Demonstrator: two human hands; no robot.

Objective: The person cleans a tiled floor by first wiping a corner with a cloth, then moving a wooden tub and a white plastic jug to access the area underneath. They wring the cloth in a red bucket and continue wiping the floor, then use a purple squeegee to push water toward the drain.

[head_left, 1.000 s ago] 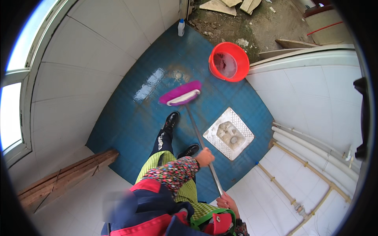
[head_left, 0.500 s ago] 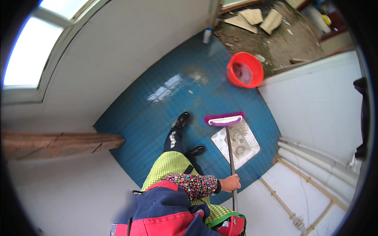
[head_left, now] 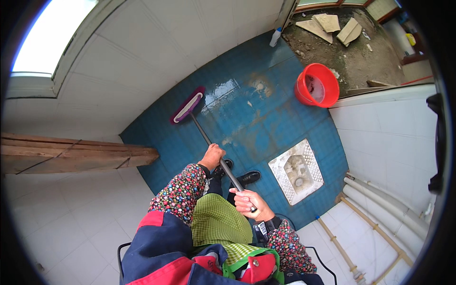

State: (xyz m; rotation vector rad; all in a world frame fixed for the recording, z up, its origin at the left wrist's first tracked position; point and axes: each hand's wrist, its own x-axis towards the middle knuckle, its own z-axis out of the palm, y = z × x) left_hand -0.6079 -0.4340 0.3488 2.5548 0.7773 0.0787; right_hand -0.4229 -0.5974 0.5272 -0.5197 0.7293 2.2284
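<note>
Both my hands are closed round the dark handle of a broom (head_left: pixel 201 130). My left hand (head_left: pixel 212 156) grips it partway down the pole. Closer to my body, my right hand (head_left: pixel 251 203) wraps the handle near its top end. The broom's white and purple head (head_left: pixel 188 107), with purple bristles, rests on the blue tiled floor (head_left: pixel 266 147) by the left wall, beside a wet, shiny patch. A stained white squat toilet (head_left: pixel 308 166) is set into the floor right of my black shoes.
At the far right stands a red bucket (head_left: pixel 304 97) with murky liquid inside. A white bottle (head_left: pixel 275 37) is by the doorway, beyond which broken slabs lie on dirt. A wooden beam (head_left: pixel 80 154) juts in at left; pipes (head_left: pixel 380 197) run along the right wall.
The broom head has swung left, from beside the squat toilet to near the left wall. Only one hand showed on the handle before; both grip it now.
</note>
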